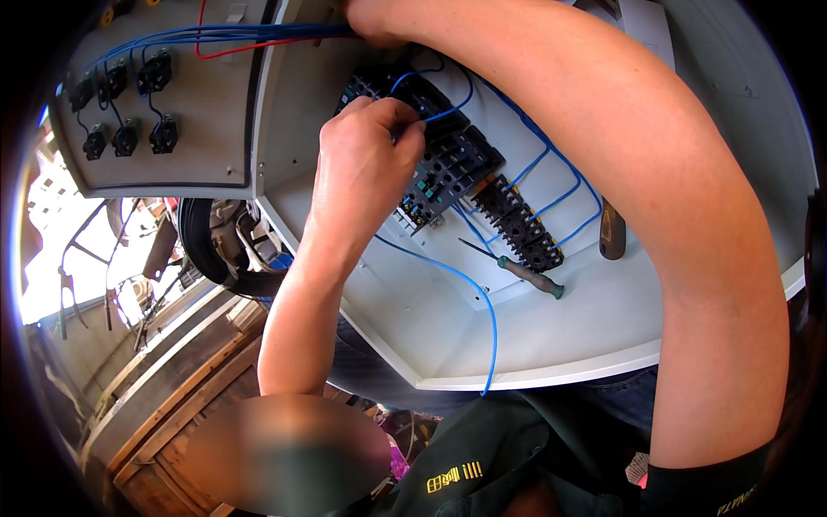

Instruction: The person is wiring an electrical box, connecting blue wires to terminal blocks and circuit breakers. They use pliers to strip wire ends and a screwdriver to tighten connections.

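Observation:
My left hand [366, 159] is closed in a pinch over the black electrical components [452, 168] in a light grey metal enclosure [422, 314]. What its fingertips grip is hidden behind the knuckles. Beside its thumb a blue wire [450, 113] loops between the components. My right arm [594, 112] arches across the upper right. Only part of my right hand [372, 24] shows at the top edge, by a bundle of blue wires [250, 32] with one red wire [226, 53]; its fingers are out of sight. Below the components runs a black terminal block [517, 222].
A green-handled screwdriver [530, 276] lies in the enclosure near the terminal block. Close to my right arm is another dark handle [612, 233]. One long blue wire [482, 297] hangs over the front rim. The door [207, 164] carries several black switch blocks [162, 133].

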Demonstrator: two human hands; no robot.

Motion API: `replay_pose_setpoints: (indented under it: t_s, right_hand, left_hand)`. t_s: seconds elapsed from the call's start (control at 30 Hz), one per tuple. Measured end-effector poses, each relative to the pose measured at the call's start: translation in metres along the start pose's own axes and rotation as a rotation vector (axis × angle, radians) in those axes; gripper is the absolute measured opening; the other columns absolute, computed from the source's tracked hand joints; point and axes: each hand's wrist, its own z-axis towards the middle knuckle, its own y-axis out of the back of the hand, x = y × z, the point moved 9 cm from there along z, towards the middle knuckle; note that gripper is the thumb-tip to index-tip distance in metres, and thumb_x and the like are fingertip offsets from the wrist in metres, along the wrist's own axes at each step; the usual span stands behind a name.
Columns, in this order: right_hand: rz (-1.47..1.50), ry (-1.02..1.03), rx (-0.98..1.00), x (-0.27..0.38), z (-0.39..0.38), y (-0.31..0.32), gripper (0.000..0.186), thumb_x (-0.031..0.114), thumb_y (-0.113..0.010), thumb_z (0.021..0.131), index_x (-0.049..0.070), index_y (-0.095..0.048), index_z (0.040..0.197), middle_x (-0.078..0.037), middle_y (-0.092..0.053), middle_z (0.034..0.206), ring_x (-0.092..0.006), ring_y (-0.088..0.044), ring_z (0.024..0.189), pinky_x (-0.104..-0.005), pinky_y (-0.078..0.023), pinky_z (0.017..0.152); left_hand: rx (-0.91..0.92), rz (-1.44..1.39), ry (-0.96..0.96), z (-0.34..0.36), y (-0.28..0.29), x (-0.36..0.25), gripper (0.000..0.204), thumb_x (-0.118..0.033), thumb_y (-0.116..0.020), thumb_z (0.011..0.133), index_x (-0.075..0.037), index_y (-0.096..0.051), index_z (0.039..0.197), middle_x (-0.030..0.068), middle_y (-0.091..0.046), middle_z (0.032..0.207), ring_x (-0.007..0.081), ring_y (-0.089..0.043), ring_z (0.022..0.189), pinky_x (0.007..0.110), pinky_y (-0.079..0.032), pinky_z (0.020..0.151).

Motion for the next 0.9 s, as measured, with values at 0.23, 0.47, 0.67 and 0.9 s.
replay_pose_setpoints:
  t_s: [0.23,0.47,0.67,0.9]
  right_hand:
    - [-0.002,0.0,-0.022,0.0,0.002,0.0,0.032,0.02,-0.063,0.094,0.012,-0.074,0.123,-0.009,-0.069,0.13,-0.0242,-0.066,0.122,-0.0376,-0.054,0.097]
    - [0.028,-0.031,-0.001,-0.004,0.001,-0.002,0.032,0.022,-0.063,0.094,0.012,-0.074,0.122,-0.008,-0.069,0.131,-0.0242,-0.065,0.123,-0.0384,-0.054,0.098]
    - [-0.03,0.0,-0.029,-0.005,0.003,-0.003,0.032,0.021,-0.064,0.092,0.014,-0.075,0.121,-0.008,-0.07,0.13,-0.0248,-0.066,0.121,-0.0385,-0.054,0.097]
    - [-0.044,0.0,-0.008,-0.005,0.002,-0.002,0.033,0.021,-0.07,0.085,0.013,-0.077,0.116,-0.011,-0.071,0.125,-0.0246,-0.068,0.117,-0.0384,-0.055,0.095]
  left_hand:
    - [-0.003,-0.008,-0.041,-0.001,-0.002,-0.002,0.013,-0.009,-0.07,0.085,0.0,-0.074,0.093,0.0193,-0.068,0.089,0.037,-0.066,0.08,0.042,-0.054,0.075]
    - [-0.017,0.031,-0.096,0.001,0.0,-0.006,0.016,-0.012,-0.071,0.086,-0.001,-0.073,0.096,0.015,-0.068,0.088,0.0293,-0.067,0.08,0.037,-0.052,0.075]
    - [0.052,0.08,-0.133,0.014,-0.003,-0.009,0.016,-0.013,-0.068,0.086,-0.005,-0.076,0.097,0.0176,-0.066,0.09,0.0357,-0.066,0.084,0.042,-0.053,0.077]
    - [0.114,0.195,-0.302,0.022,-0.009,-0.015,0.017,-0.01,-0.07,0.088,-0.007,-0.077,0.104,0.0144,-0.065,0.087,0.0324,-0.065,0.081,0.039,-0.051,0.076]
